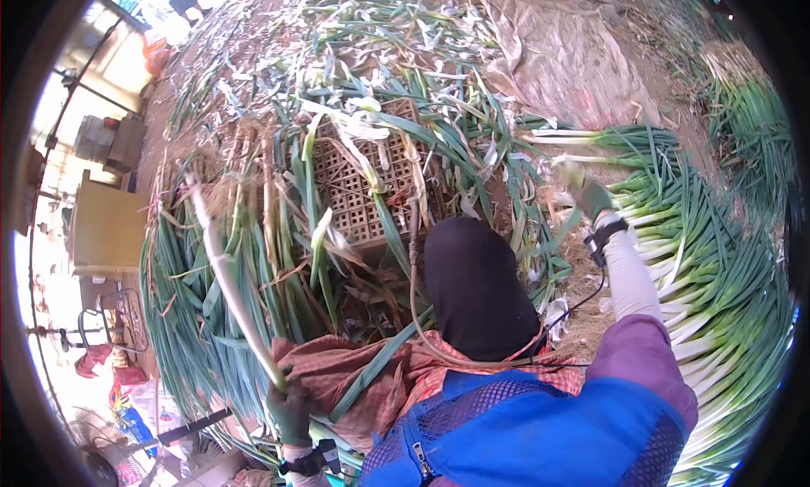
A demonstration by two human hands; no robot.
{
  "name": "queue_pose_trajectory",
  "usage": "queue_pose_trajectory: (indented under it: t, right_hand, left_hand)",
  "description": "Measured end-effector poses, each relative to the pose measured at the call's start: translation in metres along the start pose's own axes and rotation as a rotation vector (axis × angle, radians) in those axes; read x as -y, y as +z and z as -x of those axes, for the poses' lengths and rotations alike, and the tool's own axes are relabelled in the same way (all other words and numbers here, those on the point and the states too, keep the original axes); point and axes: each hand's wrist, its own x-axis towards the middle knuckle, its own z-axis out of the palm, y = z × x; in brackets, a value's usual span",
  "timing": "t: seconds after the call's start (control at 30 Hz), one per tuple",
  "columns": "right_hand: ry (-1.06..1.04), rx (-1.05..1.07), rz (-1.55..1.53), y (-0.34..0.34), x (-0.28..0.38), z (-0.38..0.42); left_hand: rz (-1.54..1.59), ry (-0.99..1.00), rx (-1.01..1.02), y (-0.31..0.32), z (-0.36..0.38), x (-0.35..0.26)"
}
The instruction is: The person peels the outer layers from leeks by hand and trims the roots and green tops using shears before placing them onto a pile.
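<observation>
In the head view, the left hand (291,409) has its fingers clamped on a leek (226,272), slanting over a leek pile (181,318). The right hand (592,199) is near a leek row (717,293); its fingers' state I cannot tell.

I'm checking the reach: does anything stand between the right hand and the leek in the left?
In this view, the crate, brown hose and black hood appear between right hand and leek; whether they actually obstruct is unclear.
</observation>
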Motion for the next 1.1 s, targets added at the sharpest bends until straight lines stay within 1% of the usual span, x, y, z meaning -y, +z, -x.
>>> queue_pose_trajectory:
  t: [0.07, 0.13, 0.2, 0.27, 0.3, 0.37, 0.4, 0.43, 0.47, 0.5, 0.53, 0.6, 0.63, 0.67, 0.73, 0.77, 0.8, 0.83, 0.87, 0.9, 0.93, 0.97, 1.0, 1.07, 1.1]
  right_hand:
    - [-0.014, 0.197, -0.073, 0.081, -0.048, 0.009]
    - [0.129, 0.368, -0.008, 0.151, -0.080, 0.020]
    - [0.210, 0.464, -0.005, 0.222, -0.118, 0.030]
    - [0.518, 0.417, -0.099, 0.196, -0.061, 0.054]
    - [0.513, 0.364, -0.106, 0.207, -0.054, 0.062]
    - [0.637, 0.379, -0.080, 0.224, -0.035, 0.059]
    - [0.770, 0.449, -0.044, 0.211, -0.004, 0.057]
    - [0.783, 0.403, 0.069, 0.245, -0.007, 0.056]
    - [0.840, 0.427, 0.061, 0.247, 0.006, 0.052]
    - [0.798, 0.473, 0.091, 0.268, 0.006, 0.048]
    - [0.810, 0.469, 0.064, 0.285, 0.001, 0.044]
    - [0.836, 0.463, 0.012, 0.295, 0.013, 0.035]
    - [0.799, 0.514, -0.069, 0.296, 0.015, 0.024]
    - [0.762, 0.563, -0.148, 0.292, 0.017, 0.014]
    - [0.459, 0.278, -0.185, 0.284, 0.048, 0.001]
    - [0.325, 0.175, -0.274, 0.278, 0.061, -0.014]
    - [0.191, 0.074, -0.360, 0.269, 0.078, -0.031]
    - [0.279, 0.045, -0.545, 0.238, 0.109, -0.054]
    - [0.315, 0.002, -0.766, 0.204, 0.135, -0.082]
    - [0.347, -0.050, -0.986, 0.171, 0.161, -0.110]
    - [0.327, -0.121, -1.240, 0.157, 0.173, -0.139]
    - [-0.153, -0.259, -0.601, 0.181, 0.145, -0.183]
    - [-0.118, -0.187, -0.611, 0.178, 0.150, -0.215]
    - [0.066, 0.020, -0.416, 0.187, 0.169, -0.268]
    - [0.165, 0.134, -0.297, 0.201, 0.181, -0.283]
  left_hand:
    - [0.010, -0.039, -0.050, 0.001, -0.001, -0.001]
    - [-0.005, -0.078, -0.081, -0.001, -0.002, 0.001]
    - [-0.036, -0.106, -0.101, -0.004, -0.003, 0.008]
    - [-0.018, -0.134, -0.097, -0.003, -0.003, 0.006]
    - [-0.018, -0.149, -0.107, -0.002, -0.004, 0.005]
    - [-0.014, -0.191, -0.136, 0.001, -0.007, 0.000]
    - [-0.035, -0.187, -0.147, 0.002, -0.010, 0.004]
    - [-0.057, -0.186, -0.158, 0.001, -0.013, 0.009]
    - [-0.081, -0.183, -0.169, 0.001, -0.015, 0.013]
    - [-0.083, -0.181, -0.195, 0.002, -0.017, 0.014]
    - [-0.152, -0.190, -0.190, 0.003, -0.020, 0.014]
    - [-0.289, -0.216, -0.166, 0.002, -0.024, 0.008]
    - [-0.262, -0.265, -0.142, 0.002, -0.029, 0.006]
    - [-0.287, -0.245, -0.152, 0.004, -0.033, 0.008]
    - [-0.340, -0.208, -0.174, 0.008, -0.038, 0.012]
    - [-0.416, -0.208, -0.166, 0.007, -0.042, 0.015]
    - [-0.370, -0.234, -0.161, 0.012, -0.046, 0.013]
    - [-0.327, -0.261, -0.155, 0.019, -0.049, 0.005]
    - [-0.283, -0.288, -0.152, 0.026, -0.051, -0.002]
    - [-0.302, -0.301, -0.147, 0.031, -0.054, -0.007]
    - [-0.321, -0.314, -0.139, 0.036, -0.057, -0.011]
    - [-0.339, -0.326, -0.131, 0.040, -0.060, -0.016]
    - [-0.321, -0.350, -0.137, 0.045, -0.063, -0.020]
    - [-0.280, -0.393, -0.155, 0.055, -0.067, -0.026]
    - [-0.319, -0.379, -0.155, 0.062, -0.070, -0.034]
